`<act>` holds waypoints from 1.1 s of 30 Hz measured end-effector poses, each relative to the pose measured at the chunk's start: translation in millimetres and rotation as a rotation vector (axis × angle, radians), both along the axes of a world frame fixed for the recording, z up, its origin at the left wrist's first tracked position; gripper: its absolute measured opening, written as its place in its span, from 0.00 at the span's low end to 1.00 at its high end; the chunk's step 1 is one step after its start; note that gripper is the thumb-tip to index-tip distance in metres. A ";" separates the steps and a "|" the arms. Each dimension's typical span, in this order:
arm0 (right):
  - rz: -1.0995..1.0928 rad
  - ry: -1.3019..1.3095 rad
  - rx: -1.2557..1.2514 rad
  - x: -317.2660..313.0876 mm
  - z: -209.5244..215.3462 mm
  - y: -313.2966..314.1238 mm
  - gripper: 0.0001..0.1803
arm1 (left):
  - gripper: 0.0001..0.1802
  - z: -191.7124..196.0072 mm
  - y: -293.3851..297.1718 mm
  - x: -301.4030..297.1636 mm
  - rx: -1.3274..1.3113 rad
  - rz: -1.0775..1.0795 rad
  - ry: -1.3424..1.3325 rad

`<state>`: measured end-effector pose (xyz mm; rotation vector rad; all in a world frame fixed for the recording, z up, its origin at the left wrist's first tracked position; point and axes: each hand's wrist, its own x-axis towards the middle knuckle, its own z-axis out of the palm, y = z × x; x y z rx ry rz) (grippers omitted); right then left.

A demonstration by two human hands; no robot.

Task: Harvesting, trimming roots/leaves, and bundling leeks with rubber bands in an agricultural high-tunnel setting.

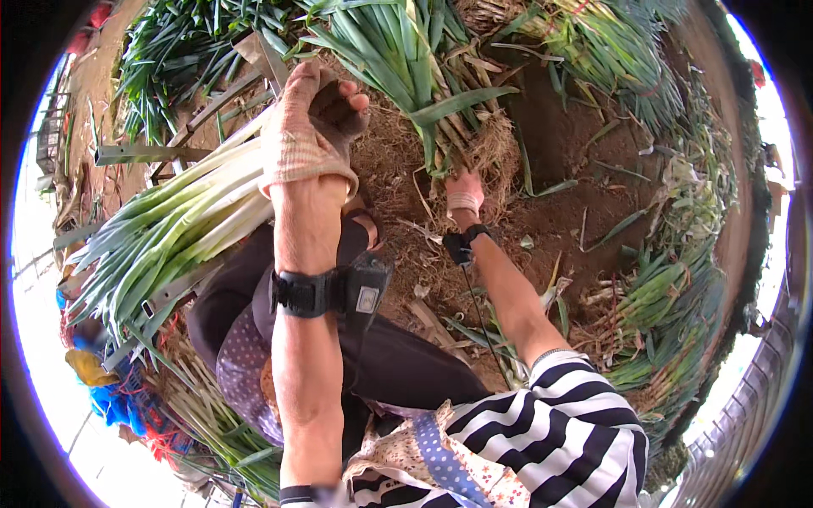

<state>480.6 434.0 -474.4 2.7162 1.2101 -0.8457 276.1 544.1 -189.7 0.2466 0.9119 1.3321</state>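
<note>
My left hand (315, 127), in a soiled knit glove with bare fingertips, is raised with its fingers loosely curled and apart from the thumb. Nothing shows in it. Behind it, cleaned green onions (199, 190) with white stems lie across a metal stand (182, 154). My right hand (464, 190), gloved too, reaches to the root end of a bundle of uncleaned green onions (423, 80). Its fingers close around the lower stems there, partly hidden by the dry, shaggy roots (495, 157).
More green onions (182, 63) are heaped at the far left, with further bundles (610, 51) at the far right and along the right side (669, 313). Loose leaves and peelings litter the brown soil (584, 161). Blue and red ties (118, 406) lie at the lower left.
</note>
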 end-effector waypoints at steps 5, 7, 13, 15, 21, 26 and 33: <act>0.137 -0.198 0.013 6.8 -6.6 -9.3 0.31 | 0.10 1.5 -4.4 -2.8 -0.003 -0.104 0.018; 0.094 -0.256 0.046 -2.0 -7.3 -25.1 0.36 | 0.11 0.1 -6.2 -4.9 0.007 -0.122 0.017; 0.236 -0.060 -0.229 20.4 -1.3 -7.2 0.35 | 0.10 11.1 -10.8 0.2 0.009 -0.171 0.034; -0.040 0.121 -0.274 23.7 3.3 1.7 0.31 | 0.10 12.8 -10.8 0.6 0.025 -0.184 0.072; -0.074 -0.047 -0.051 15.4 -20.1 -9.2 0.32 | 0.10 12.8 -11.2 17.2 0.022 -0.200 0.037; 0.264 0.469 -0.135 -9.2 7.5 -2.7 0.30 | 0.11 9.6 -9.8 -1.4 0.030 -0.111 0.084; -0.147 0.598 -0.125 26.0 -23.7 4.4 0.37 | 0.11 17.7 -9.0 36.5 0.047 -0.176 0.033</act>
